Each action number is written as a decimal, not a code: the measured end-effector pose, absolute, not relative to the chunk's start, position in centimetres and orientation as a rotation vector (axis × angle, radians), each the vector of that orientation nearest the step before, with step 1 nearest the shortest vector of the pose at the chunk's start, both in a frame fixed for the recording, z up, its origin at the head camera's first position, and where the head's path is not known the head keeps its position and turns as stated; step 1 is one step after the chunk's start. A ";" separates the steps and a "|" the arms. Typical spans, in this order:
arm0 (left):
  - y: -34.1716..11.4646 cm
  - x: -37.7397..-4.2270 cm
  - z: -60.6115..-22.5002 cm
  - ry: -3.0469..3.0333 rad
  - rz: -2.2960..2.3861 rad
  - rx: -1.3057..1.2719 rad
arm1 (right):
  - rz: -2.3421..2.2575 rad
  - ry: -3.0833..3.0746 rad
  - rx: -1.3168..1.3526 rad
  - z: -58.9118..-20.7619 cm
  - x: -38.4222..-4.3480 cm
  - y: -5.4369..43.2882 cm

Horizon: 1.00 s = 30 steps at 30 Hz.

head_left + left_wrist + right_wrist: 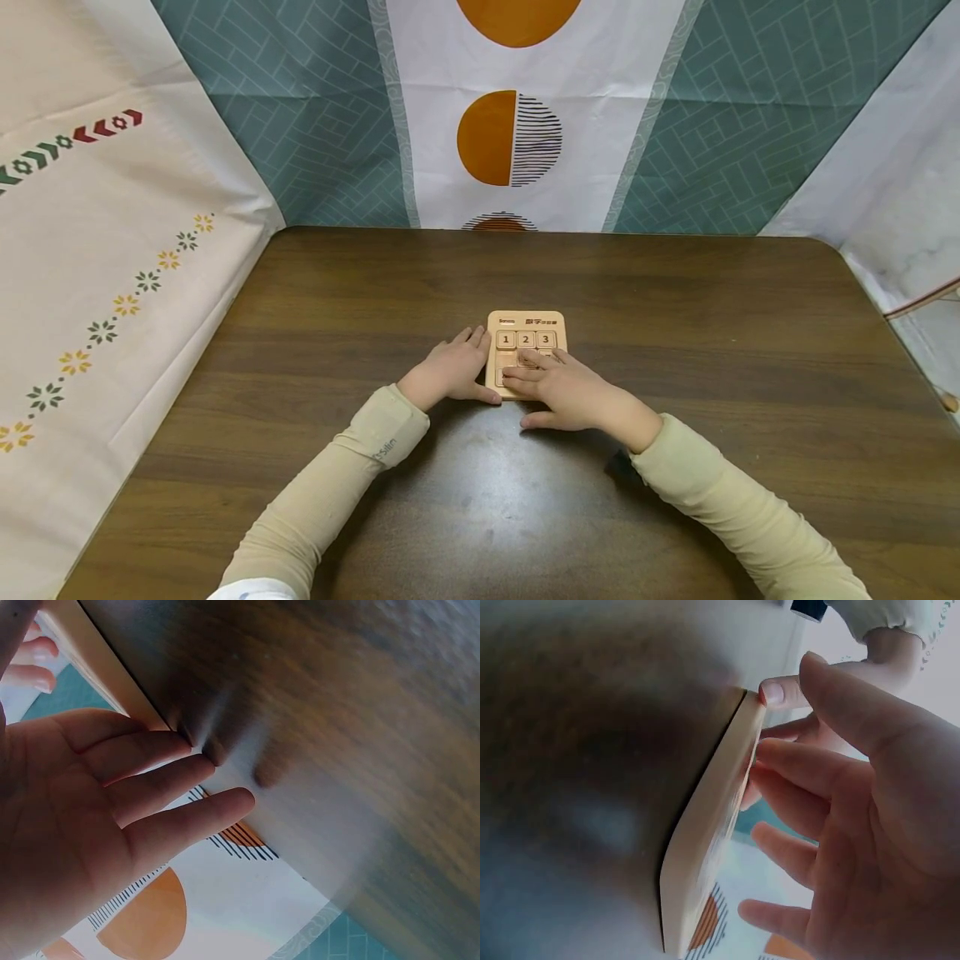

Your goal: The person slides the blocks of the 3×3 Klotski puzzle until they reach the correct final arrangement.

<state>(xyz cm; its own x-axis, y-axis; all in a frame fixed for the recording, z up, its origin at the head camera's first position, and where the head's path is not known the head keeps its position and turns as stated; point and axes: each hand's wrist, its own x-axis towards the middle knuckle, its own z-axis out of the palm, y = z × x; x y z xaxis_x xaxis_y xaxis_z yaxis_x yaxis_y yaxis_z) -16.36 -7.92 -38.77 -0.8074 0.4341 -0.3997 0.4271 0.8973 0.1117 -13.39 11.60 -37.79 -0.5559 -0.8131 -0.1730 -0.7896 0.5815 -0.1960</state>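
Two bare hands meet a wooden number board (521,322) at the centre of the brown table (675,317). My left hand (457,367) lies along its nine o'clock edge, thumb at the seven o'clock corner, fingers straight, gripping nothing; my right hand (566,392) reaches in from four, fingers extended and apart over the lower tiles (498,377). Tiles 1, 2 and 3 (526,339) line up toward twelve. A sideways shove could skid the board toward three, unbraced there; heavy fingertips might jam a tile, and my fingers mask numbers, risking a misread.
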 end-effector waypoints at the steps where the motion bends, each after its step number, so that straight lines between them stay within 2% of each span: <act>1: -7.9 -16.4 -38.8 2.640 0.024 0.629 | -0.131 2.570 -1.331 -37.8 -13.4 11.5; 15: -7.9 -16.3 -38.7 2.645 0.031 0.620 | -0.145 2.584 -1.245 -38.1 -16.0 11.3; 30: -7.8 -16.2 -38.5 2.636 0.037 0.619 | -0.158 2.639 -1.284 -37.7 -13.5 13.6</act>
<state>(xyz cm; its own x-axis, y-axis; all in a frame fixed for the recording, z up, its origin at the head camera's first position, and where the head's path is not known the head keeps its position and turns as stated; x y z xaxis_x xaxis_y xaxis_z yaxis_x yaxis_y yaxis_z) -16.18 -7.83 -38.54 -0.8081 0.4299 -0.4028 0.4184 0.9001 0.1214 -13.48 13.65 -37.74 -0.6017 -0.7874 -0.1342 -0.7656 0.6165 -0.1838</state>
